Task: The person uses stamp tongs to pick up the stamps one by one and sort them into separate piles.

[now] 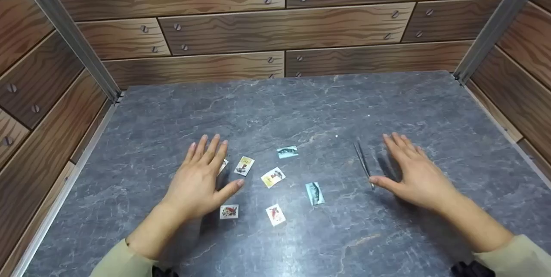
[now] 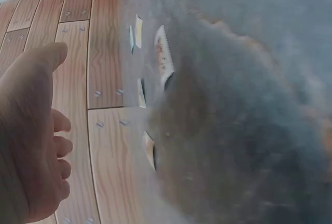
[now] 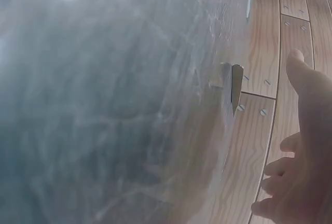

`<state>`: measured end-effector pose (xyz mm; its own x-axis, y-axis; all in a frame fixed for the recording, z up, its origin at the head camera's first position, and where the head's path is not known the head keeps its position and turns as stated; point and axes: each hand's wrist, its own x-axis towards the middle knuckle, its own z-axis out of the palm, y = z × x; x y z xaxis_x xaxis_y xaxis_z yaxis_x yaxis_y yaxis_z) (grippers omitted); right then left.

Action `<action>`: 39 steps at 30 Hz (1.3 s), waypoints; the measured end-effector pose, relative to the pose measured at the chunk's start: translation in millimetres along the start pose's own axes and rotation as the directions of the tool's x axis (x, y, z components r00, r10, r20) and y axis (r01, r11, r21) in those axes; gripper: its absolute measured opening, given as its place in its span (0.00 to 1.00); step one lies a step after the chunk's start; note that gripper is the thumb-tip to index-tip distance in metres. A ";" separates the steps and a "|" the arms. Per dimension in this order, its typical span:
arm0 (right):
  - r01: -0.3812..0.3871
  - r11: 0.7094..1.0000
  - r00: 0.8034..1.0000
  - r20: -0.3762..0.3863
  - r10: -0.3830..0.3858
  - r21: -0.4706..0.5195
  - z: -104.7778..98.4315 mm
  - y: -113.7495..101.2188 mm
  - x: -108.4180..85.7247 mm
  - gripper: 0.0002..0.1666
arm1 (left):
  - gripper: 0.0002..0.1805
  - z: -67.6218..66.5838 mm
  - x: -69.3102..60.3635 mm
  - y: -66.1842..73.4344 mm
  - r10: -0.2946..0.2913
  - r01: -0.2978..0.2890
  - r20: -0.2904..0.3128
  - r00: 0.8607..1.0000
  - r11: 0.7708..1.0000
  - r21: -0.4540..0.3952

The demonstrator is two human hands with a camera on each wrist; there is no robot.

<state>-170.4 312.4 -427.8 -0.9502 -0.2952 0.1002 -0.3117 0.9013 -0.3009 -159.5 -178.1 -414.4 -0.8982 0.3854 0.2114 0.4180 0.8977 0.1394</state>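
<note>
My left hand (image 1: 196, 184) hovers palm down with fingers straight, left of several small picture stamps. Nearest to it are a yellow-and-white stamp (image 1: 244, 166), a red-and-white stamp (image 1: 229, 211) and one partly hidden behind its fingers (image 1: 218, 152). In the left wrist view a stamp (image 2: 164, 55) shows a toothed edge. Farther right lie another yellow-and-white stamp (image 1: 273, 177), a second red-and-white stamp (image 1: 275, 215) and two light-blue stamps, one upper (image 1: 287, 152) and one lower (image 1: 315, 194). My right hand (image 1: 417, 178) is spread beside metal tweezers (image 1: 363, 160), its thumb overlapping their near end; contact is unclear.
The stamps lie scattered on a grey marble-patterned tabletop (image 1: 301, 109). Wood-patterned panels (image 1: 280, 27) enclose the back and both sides. Metal posts stand at the back left (image 1: 69, 32) and back right (image 1: 490, 27). Tiny white specks (image 1: 336, 136) dot the surface.
</note>
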 end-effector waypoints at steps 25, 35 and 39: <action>0.020 0.984 0.998 -0.070 -0.008 0.176 25.6 -12.7 14.2 0.56 | 0.47 20.2 49.9 14.4 0.274 -0.266 0.072 0.959 0.959 -0.100; -0.058 0.971 0.996 -0.049 0.071 0.234 33.7 -14.8 13.9 0.53 | 0.42 36.1 63.4 20.5 0.369 -0.355 0.150 0.917 0.928 -0.116; -0.061 0.969 0.995 -0.066 0.079 0.240 35.8 -13.6 14.5 0.50 | 0.41 40.7 68.9 22.6 0.390 -0.376 0.178 0.903 0.920 -0.110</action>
<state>-180.0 284.5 -456.2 -0.9697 -0.2012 0.1388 -0.2443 0.8151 -0.5252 -217.4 -122.6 -436.1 -0.6726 0.7364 0.0729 0.7370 0.6578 0.1553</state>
